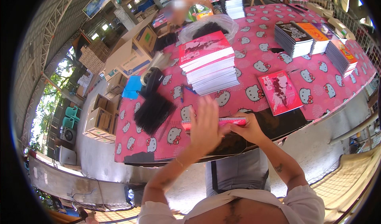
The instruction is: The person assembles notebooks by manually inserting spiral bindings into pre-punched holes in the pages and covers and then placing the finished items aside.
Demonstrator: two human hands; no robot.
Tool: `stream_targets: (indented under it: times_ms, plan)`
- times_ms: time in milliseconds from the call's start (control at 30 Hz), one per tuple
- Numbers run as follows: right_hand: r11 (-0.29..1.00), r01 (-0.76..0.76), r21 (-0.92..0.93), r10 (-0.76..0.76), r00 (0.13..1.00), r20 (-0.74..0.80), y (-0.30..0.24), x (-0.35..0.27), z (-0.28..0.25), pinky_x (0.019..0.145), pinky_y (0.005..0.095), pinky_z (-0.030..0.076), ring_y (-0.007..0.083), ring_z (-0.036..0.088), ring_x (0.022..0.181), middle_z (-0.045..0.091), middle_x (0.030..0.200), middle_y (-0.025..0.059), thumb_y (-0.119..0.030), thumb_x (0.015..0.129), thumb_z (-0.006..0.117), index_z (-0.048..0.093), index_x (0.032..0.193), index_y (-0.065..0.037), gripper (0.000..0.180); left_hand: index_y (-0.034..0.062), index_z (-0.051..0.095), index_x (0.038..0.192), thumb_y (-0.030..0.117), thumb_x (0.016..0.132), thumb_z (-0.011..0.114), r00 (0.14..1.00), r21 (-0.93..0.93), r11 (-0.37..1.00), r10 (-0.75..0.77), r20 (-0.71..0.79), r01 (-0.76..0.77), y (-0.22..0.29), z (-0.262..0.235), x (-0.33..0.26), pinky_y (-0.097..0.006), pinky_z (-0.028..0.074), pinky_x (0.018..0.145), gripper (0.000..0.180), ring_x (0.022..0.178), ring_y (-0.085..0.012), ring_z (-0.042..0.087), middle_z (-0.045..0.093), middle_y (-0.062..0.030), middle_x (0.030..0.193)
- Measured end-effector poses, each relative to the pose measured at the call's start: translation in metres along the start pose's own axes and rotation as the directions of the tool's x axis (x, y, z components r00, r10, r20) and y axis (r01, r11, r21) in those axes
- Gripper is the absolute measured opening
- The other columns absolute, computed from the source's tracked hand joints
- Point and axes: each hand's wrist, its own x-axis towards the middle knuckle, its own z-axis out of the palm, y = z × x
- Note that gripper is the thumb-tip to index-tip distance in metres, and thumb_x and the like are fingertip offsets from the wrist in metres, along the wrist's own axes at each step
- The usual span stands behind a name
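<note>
At the near edge of the table I hold a red spiral notebook tilted so that its bound edge faces up. My right hand grips its right end, fingers behind and thumb in front. Flat against its left part lies my left hand, fingers stretched and slightly blurred. A thin dark coil seems to stick out past the notebook's left end. Beyond my hands rises a tall stack of red notebooks. One more red notebook lies cover up to the right. A bundle of black binding coils sits left.
Pink patterned cloth covers the table. Black, orange and other notebook stacks stand at the far right. A tape dispenser, blue pens and cardboard boxes are left. Behind a plastic bag of black coils is another person.
</note>
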Motion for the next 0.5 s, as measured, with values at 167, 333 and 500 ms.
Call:
stream_targets:
  times_ms: [167, 333, 500]
  plan:
    - [0.999, 0.012, 0.035, -0.013, 0.999, 0.034, -0.002, 0.004, 0.002, 0.067, 0.0255, 0.050, 0.0041, 0.059, 0.076, 0.072, 0.084, 0.0045, -0.008, 0.090, 0.077, 0.073, 0.106, 0.000, 0.018, -0.0145, 0.036, 0.147, 0.057, 0.091, 0.059, 0.991, -0.035, 0.999, -0.023, -0.129, 0.018, 0.004, 0.004, -0.007, -0.069, 0.017, 0.118, 0.094, 0.148, -0.0518, 0.028, 0.034, -0.0386, 0.153]
    - [0.998, 0.047, -0.051, -0.031, 0.960, 0.278, -0.010, 0.008, -0.023, 0.067, 0.0276, 0.048, 0.0079, 0.056, 0.072, 0.069, 0.083, 0.0091, -0.012, 0.097, 0.068, 0.070, 0.120, -0.002, 0.024, -0.0144, 0.034, 0.148, 0.057, 0.090, 0.060, 0.972, -0.141, 0.979, 0.170, 0.161, -0.148, 0.022, 0.016, -0.037, -0.070, 0.017, 0.117, 0.095, 0.147, -0.0533, 0.028, 0.033, -0.0387, 0.153]
    - [0.967, -0.013, -0.253, 0.089, 0.953, 0.290, 0.000, 0.008, -0.028, 0.068, 0.0299, 0.049, 0.0150, 0.059, 0.071, 0.068, 0.085, 0.0145, -0.013, 0.096, 0.066, 0.067, 0.126, -0.003, 0.031, -0.0135, 0.035, 0.148, 0.064, 0.086, 0.061, 0.993, -0.036, 0.997, 0.057, -0.102, -0.061, 0.012, 0.013, -0.008, -0.071, 0.016, 0.116, 0.103, 0.147, -0.0536, 0.028, 0.033, -0.0390, 0.154]
